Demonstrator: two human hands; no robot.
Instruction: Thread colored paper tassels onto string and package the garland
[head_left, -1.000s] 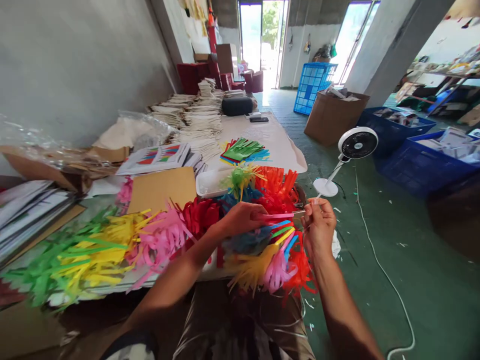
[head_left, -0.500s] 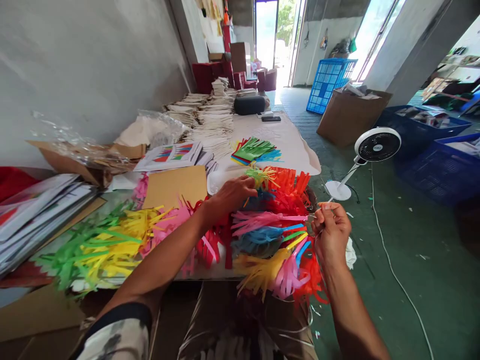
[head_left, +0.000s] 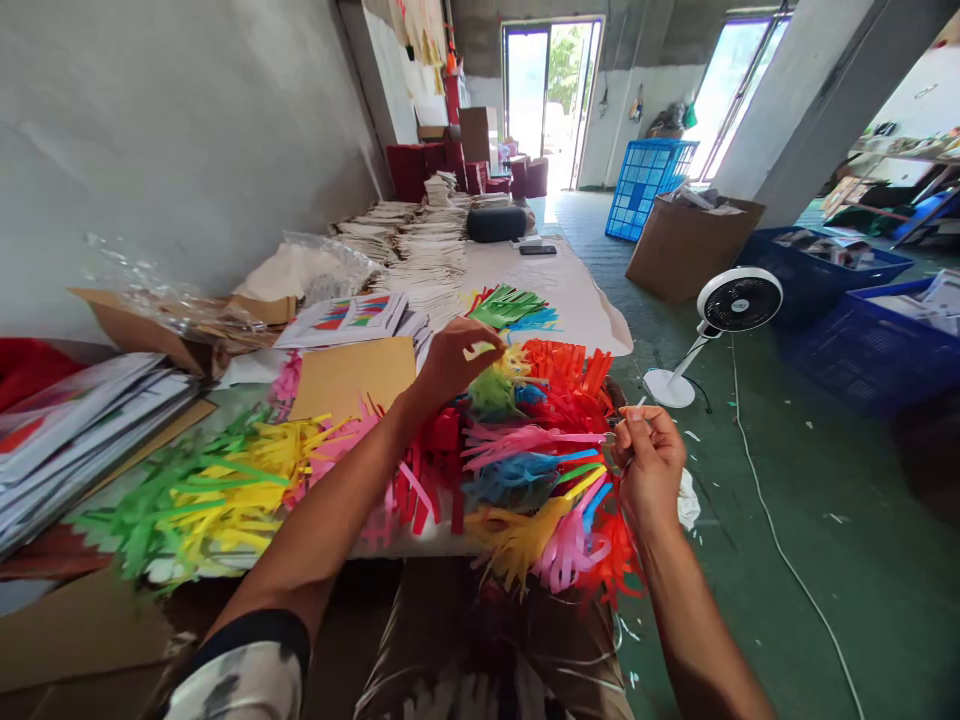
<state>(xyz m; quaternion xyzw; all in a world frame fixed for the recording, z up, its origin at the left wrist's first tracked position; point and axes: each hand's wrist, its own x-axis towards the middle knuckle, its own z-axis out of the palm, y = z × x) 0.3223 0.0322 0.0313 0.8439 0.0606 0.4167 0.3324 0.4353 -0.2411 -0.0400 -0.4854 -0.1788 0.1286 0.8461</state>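
Right of centre in the frame, my right hand (head_left: pixel 651 460) is pinching a thin pale piece (head_left: pixel 641 402) narrowly between thumb and fingers, its tip showing above them. My left hand (head_left: pixel 454 355) is arching over the middle of the frame, fingers bent; one yellow-green bundle (head_left: pixel 495 392) is lying just under its fingertips, and I cannot tell whether I am gripping any strips. One red bundle (head_left: pixel 574 378) is lying right of that. Below, just left of my right hand, one upper pink tassel (head_left: pixel 517 443), one blue tassel (head_left: pixel 517 480), one yellow-orange tassel (head_left: pixel 525 530) and one lower pink tassel (head_left: pixel 574 548) are lying close together. At lower left, one green heap (head_left: pixel 142 515) and one yellow heap (head_left: pixel 229 500) are touching. One fan (head_left: pixel 739 302) is standing at right.
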